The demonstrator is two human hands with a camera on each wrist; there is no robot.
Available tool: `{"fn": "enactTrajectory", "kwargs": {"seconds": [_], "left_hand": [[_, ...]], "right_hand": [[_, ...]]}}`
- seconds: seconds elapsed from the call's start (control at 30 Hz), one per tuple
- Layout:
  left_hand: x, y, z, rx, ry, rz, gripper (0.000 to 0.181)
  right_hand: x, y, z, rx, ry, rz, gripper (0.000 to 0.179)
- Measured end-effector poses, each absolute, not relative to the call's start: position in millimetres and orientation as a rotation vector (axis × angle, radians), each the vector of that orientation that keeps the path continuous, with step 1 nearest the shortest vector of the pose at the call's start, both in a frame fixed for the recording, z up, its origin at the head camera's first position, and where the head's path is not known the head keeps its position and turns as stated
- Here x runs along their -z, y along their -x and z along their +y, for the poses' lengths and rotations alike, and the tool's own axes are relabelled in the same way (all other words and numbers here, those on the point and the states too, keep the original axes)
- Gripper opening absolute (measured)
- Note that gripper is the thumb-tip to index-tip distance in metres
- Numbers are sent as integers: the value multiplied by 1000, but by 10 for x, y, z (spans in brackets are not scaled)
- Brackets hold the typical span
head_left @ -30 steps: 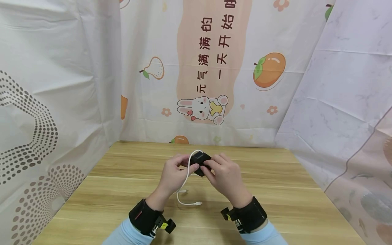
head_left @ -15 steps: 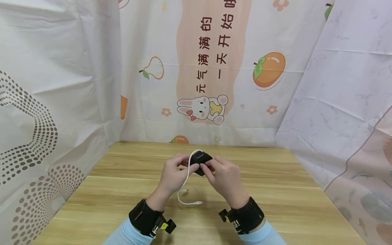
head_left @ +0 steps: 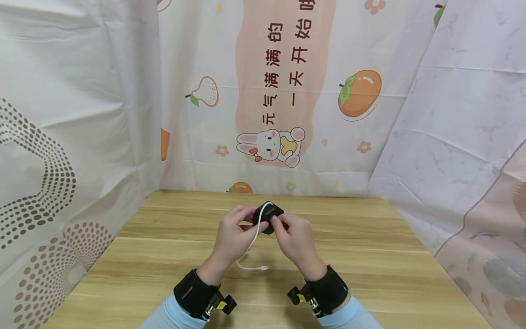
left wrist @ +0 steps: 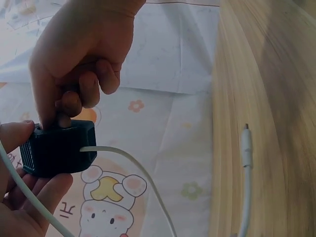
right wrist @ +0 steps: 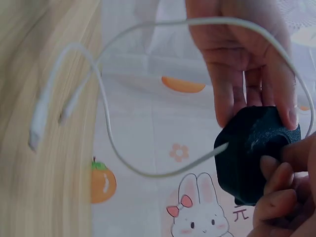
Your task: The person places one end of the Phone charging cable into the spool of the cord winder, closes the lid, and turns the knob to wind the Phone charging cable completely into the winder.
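In the head view my left hand (head_left: 233, 235) holds a small black angular cable winder (head_left: 263, 225) above the table, its thumb and fingers on opposite sides. My right hand (head_left: 297, 240) pinches at the winder's right side with thumb and index finger. In the right wrist view, the right fingertips (right wrist: 270, 165) reach into a round recess on the winder's face (right wrist: 234, 163). A white charging cable (right wrist: 163, 174) leaves the winder on two sides. Both of its ends hang below the hands, one with a visible plug (left wrist: 247, 143). What the fingertips grip inside the recess is hidden.
A light wooden table (head_left: 164, 265) spreads beneath the hands. Printed cloths hang around it, the back cloth (head_left: 197, 137) with a rabbit and fruit, and others at the left (head_left: 74, 114) and right (head_left: 452, 137).
My right hand has turned and shifted slightly left at the winder. The hanging cable ends have risen a little closer to it. My left hand stays nearly still, keeping its hold.
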State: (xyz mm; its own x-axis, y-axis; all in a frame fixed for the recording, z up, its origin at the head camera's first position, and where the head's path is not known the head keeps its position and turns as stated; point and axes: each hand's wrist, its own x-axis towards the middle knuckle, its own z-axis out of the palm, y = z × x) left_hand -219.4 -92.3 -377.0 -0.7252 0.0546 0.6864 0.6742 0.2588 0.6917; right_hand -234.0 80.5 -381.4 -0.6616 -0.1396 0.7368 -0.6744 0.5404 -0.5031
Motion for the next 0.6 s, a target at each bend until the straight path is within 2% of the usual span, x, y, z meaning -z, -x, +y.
{"fn": "enactTrajectory", "kwargs": {"seconds": [0.17, 0.3, 0.6], "left_hand": [[3844, 2256, -939, 1441, 673, -1970, 29], [3837, 2252, -940, 1428, 683, -1953, 29], [3849, 2261, -948, 1425, 671, -1969, 29]], "right_hand": [[3803, 2339, 794, -1438, -564, -2215, 27], [3797, 2342, 792, -1558, -542, -2220, 28], [3798, 2348, 798, -1256, -622, -2170, 19]]}}
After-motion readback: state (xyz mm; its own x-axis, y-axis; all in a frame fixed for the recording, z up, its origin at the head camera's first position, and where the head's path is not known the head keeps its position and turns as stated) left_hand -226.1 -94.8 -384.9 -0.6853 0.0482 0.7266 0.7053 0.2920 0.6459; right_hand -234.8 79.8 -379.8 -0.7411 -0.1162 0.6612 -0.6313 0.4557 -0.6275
